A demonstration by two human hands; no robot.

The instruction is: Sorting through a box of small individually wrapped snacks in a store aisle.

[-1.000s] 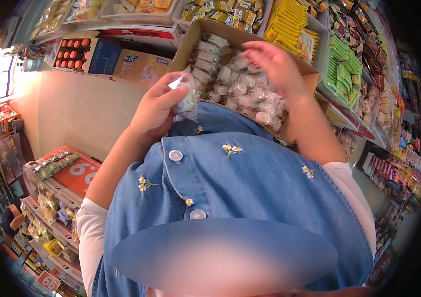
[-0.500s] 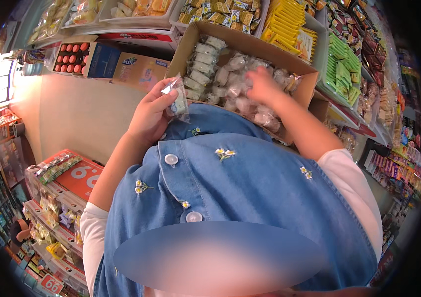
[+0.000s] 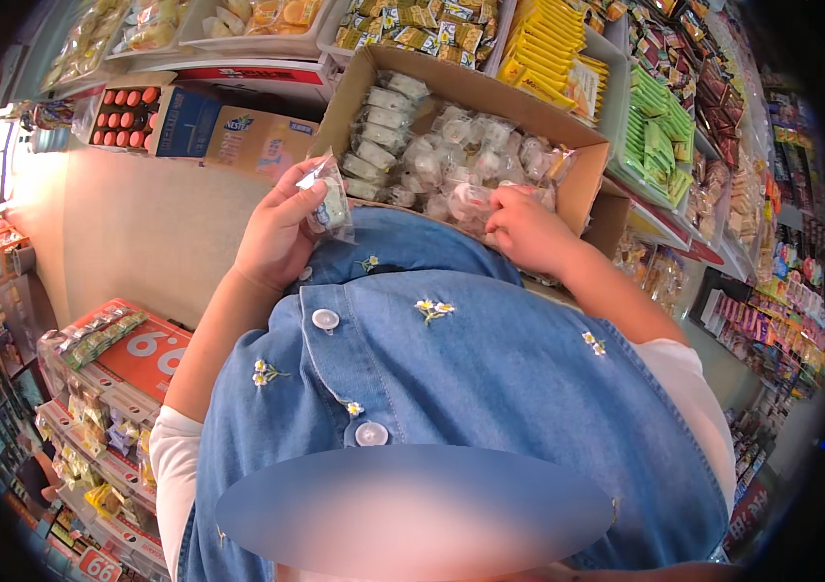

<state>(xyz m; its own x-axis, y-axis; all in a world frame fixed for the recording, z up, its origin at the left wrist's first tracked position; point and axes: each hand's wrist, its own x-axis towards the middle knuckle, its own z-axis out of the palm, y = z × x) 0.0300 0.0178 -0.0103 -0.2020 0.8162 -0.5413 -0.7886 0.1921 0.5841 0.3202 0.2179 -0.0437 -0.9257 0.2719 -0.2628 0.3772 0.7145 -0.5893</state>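
My left hand (image 3: 282, 223) is closed round a small snack packet (image 3: 332, 206) in a clear wrapper, held just outside the near left corner of an open cardboard box (image 3: 590, 175). Inside that box, similar packets (image 3: 381, 117) stand in a neat row at the left, while loose clear-wrapped pieces (image 3: 480, 145) fill the middle and right. My right hand (image 3: 532, 231) is over the box's near side, fingers curled and pinched at a clear-wrapped snack packet (image 3: 469, 201) with pinkish marks. The fingertips partly hide that packet.
Beyond the box, bins hold brown-gold packets (image 3: 422, 29), yellow packets (image 3: 543, 48) and green packets (image 3: 660, 126). A carton of orange-capped bottles (image 3: 126, 118) stands at the left beside a brown carton (image 3: 255, 141). A red-topped display stand (image 3: 141, 354) is at the lower left.
My right hand has drawn back from the middle of the loose pieces to the box's near side, its fingers now at a packet. The left hand still holds its packet. The whole view has shifted slightly.
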